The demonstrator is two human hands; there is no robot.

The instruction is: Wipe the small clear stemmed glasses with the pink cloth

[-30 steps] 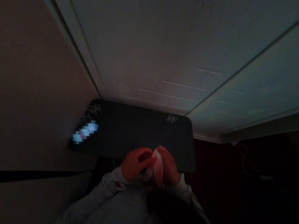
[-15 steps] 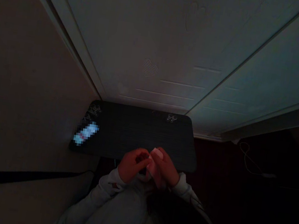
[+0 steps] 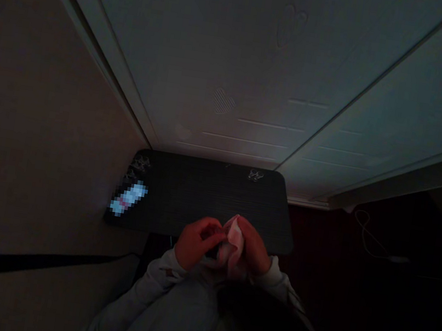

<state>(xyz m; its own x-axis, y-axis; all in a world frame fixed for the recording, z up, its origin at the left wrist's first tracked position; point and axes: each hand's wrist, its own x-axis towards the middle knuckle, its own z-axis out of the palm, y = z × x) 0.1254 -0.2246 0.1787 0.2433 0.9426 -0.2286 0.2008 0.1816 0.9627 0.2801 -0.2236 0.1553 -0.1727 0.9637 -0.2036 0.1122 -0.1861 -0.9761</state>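
A small pink cloth hangs between my hands, just in front of the near edge of a dark table. My right hand is closed on the cloth from the right side, its folds draping down toward my lap. On the left, my left hand is curled, with thumb and fingers pinched together at the cloth's left edge. What lies inside the curl of the left fingers is too dark to make out.
Thin clear or wiry items lie at the table's back left and back right. A blurred bright device rests at the left end. A white panel rises behind; a white cable lies at right.
The cloth has been turned and opened out, now showing more folds toward the right. My right hand has shifted slightly, while my left hand stays nearly in place.
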